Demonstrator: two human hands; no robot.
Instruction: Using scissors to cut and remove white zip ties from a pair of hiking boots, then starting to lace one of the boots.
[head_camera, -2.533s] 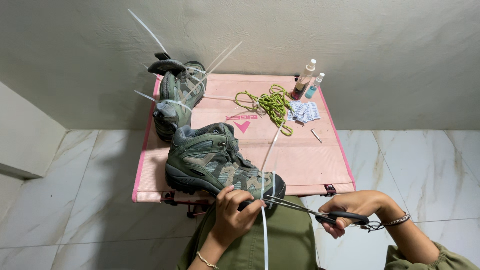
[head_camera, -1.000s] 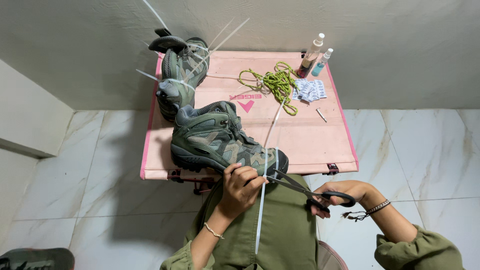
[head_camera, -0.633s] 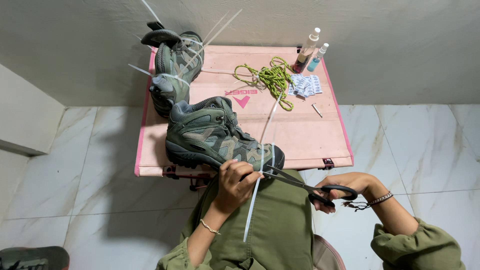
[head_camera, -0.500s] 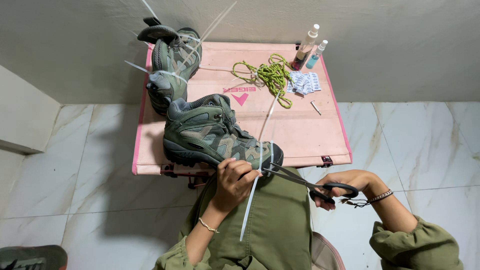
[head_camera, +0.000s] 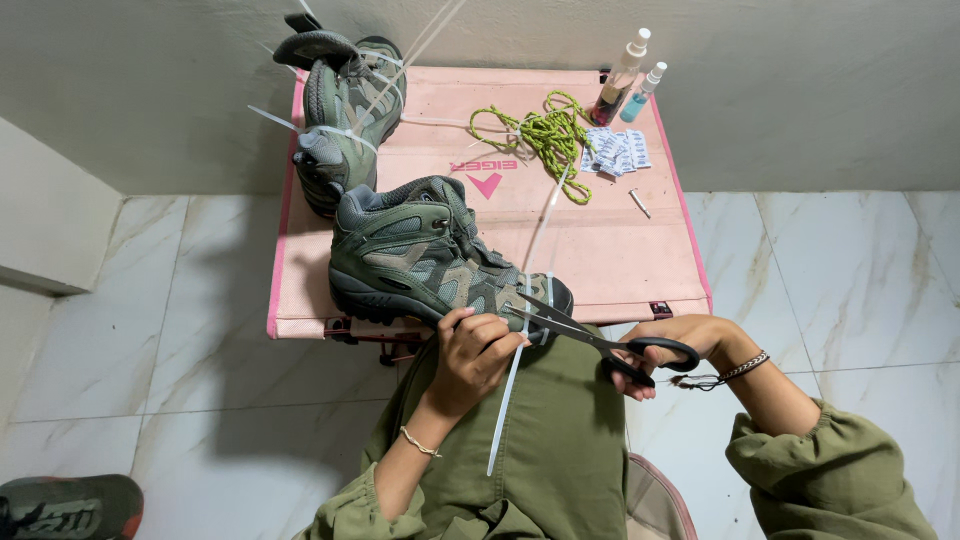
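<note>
Left hand (head_camera: 472, 352) pinching white zip tie (head_camera: 508, 385) at near boot (head_camera: 430, 258) toe; right hand (head_camera: 678, 345) gripping scissors (head_camera: 590, 338), blades open at tie, on pink table (head_camera: 610, 260).

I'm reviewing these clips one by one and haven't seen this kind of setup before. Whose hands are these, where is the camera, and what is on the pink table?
There is no machine here: a person wears a camera on the head, so the single view looks down over their own two hands and lap.

The left hand pinches a long white zip tie at the toe of a grey-green hiking boot. The right hand holds black-handled scissors, blades open around the tie near the boot.

The boot rests on a small pink folding table. A second boot stands at its far left corner, also strung with white zip ties. Also on it are a tangle of yellow-green cord, two small spray bottles and some small white sachets. Another shoe lies on the marble floor.
</note>
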